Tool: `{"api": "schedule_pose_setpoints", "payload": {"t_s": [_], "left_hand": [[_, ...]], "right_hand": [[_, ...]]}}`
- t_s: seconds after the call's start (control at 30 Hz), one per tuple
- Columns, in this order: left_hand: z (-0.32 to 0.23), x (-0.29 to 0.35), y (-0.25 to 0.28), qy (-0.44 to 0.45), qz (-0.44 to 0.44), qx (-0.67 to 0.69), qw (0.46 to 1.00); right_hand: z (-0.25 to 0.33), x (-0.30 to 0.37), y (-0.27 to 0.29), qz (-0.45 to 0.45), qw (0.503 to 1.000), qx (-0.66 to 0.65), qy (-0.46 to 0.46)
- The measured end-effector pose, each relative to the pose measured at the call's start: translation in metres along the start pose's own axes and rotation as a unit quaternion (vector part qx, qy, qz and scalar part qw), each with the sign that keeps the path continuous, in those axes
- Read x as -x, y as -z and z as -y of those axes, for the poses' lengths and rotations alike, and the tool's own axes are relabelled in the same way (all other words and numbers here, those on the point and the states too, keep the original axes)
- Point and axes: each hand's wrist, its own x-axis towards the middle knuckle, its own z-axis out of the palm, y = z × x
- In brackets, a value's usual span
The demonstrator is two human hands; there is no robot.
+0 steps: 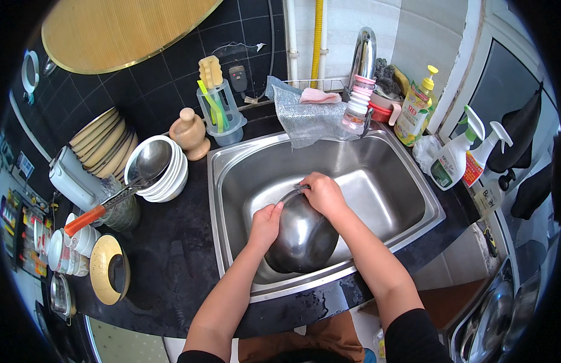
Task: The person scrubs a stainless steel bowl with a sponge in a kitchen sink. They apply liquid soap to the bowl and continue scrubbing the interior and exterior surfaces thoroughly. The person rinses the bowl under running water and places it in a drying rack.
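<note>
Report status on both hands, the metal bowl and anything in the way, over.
Left hand and right hand holding metal bowl. Bowl tilted at sink's near side. Faucet beyond, clear of bowl.

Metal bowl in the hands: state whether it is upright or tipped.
Tipped: the metal bowl shows its rounded outside, with the left hand and right hand at its rim.

a black tiled wall (150, 81) meets pale tiles (426, 42) beyond a dark countertop (171, 260).
</note>
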Motion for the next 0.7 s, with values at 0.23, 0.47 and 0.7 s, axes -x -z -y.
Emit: {"api": "schedule_pose_setpoints", "payload": {"t_s": [0.23,0.47,0.7], "left_hand": [[-0.008,0.002,0.003,0.002,0.015,-0.010,1.000],[-0.008,0.003,0.005,-0.007,0.015,-0.015,1.000],[0.005,-0.001,0.002,-0.029,0.006,-0.016,0.999]], "right_hand": [[0.007,-0.004,-0.001,0.019,1.000,0.015,-0.008],[0.027,-0.001,-0.008,0.015,0.994,-0.007,0.109],[0.028,-0.007,-0.010,0.040,0.986,0.015,0.164]]}}
